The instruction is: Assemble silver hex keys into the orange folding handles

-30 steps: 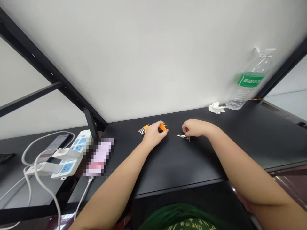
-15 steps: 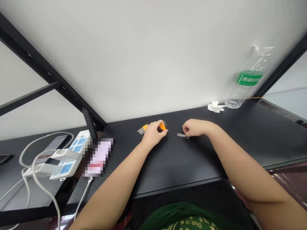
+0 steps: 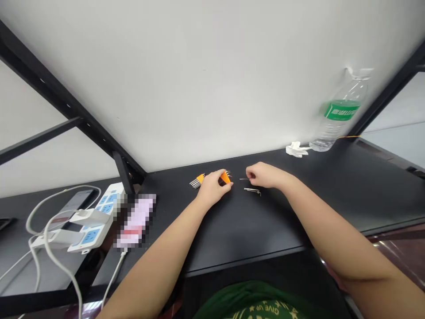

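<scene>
My left hand is closed round an orange hex key holder on the black table. Straight metal shafts stick out of its left side and bent ends show at its right; the fingers cover the middle. Just to the right, my right hand pinches a thin metal hex key whose shaft points left toward the holder. A few loose hex keys lie on the table below the right hand, their bent ends at the right.
A white power strip with chargers and cables stands at the left, beside a blurred-out phone on its cable. At the back right are a crumpled white tissue and a clear bottle with a green label. The white wall closes the back.
My right hand has lifted a hex key from the loose ones and moved slightly up and left with it. My left hand stays on the holder.
</scene>
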The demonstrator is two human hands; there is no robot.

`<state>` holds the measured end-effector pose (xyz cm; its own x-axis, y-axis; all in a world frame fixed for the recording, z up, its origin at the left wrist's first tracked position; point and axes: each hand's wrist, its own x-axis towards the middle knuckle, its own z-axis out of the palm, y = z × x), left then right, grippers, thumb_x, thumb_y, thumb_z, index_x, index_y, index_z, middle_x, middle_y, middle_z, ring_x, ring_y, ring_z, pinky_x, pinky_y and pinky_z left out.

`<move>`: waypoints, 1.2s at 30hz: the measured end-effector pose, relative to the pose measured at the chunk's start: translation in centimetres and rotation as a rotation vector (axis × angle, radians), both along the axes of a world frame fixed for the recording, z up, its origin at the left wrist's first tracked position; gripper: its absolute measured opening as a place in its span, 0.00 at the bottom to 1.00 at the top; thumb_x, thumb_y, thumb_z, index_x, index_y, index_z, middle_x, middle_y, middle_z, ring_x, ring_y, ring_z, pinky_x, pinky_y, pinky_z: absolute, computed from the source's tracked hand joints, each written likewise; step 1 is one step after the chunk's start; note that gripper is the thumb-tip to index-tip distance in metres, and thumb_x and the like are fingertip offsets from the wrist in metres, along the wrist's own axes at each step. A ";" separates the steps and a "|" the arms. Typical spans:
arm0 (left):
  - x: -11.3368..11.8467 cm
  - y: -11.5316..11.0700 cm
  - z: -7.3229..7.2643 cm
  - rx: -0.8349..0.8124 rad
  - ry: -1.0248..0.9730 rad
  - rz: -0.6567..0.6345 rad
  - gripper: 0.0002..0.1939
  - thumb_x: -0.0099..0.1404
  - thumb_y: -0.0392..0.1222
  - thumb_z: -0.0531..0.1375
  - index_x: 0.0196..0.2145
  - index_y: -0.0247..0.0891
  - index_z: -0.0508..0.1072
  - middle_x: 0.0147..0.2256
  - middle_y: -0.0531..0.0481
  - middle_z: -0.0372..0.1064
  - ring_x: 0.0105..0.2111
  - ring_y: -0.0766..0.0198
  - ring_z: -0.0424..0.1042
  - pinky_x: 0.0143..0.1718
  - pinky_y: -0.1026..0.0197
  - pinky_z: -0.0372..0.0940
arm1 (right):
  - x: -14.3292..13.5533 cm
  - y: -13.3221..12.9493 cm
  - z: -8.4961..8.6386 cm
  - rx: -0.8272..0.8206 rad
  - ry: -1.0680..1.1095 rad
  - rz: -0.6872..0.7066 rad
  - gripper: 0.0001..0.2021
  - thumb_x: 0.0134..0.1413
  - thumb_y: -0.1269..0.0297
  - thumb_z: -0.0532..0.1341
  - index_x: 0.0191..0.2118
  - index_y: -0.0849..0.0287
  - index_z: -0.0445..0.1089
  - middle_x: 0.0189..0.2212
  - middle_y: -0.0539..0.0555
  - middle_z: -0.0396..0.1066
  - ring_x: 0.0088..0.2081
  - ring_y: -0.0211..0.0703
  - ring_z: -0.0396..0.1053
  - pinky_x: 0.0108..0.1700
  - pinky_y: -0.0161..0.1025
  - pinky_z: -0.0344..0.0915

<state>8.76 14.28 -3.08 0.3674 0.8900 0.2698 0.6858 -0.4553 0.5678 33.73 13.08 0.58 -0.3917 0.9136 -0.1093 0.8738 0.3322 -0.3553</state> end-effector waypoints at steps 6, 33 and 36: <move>0.0 -0.2 0.4 0.020 -0.015 -0.027 0.22 0.61 0.47 0.67 0.52 0.42 0.75 0.44 0.49 0.78 0.42 0.56 0.75 0.48 0.54 0.69 | -0.8 -0.2 -0.3 0.286 0.321 0.134 0.07 0.61 0.71 0.57 0.37 0.58 0.74 0.37 0.53 0.73 0.36 0.39 0.68 0.40 0.35 0.62; 0.4 -0.9 1.1 0.148 0.168 -0.166 0.14 0.63 0.47 0.66 0.45 0.44 0.74 0.34 0.51 0.75 0.37 0.55 0.73 0.42 0.54 0.65 | -3.2 -1.1 -0.6 0.350 0.251 0.252 0.11 0.66 0.74 0.55 0.41 0.59 0.76 0.39 0.56 0.71 0.38 0.42 0.69 0.43 0.38 0.65; 0.6 -1.2 1.4 0.119 0.154 -0.187 0.07 0.62 0.44 0.65 0.37 0.43 0.73 0.31 0.52 0.73 0.35 0.57 0.73 0.39 0.57 0.64 | -3.7 -1.2 -0.9 0.304 0.337 0.270 0.10 0.64 0.75 0.55 0.40 0.58 0.73 0.38 0.54 0.69 0.37 0.40 0.68 0.42 0.37 0.65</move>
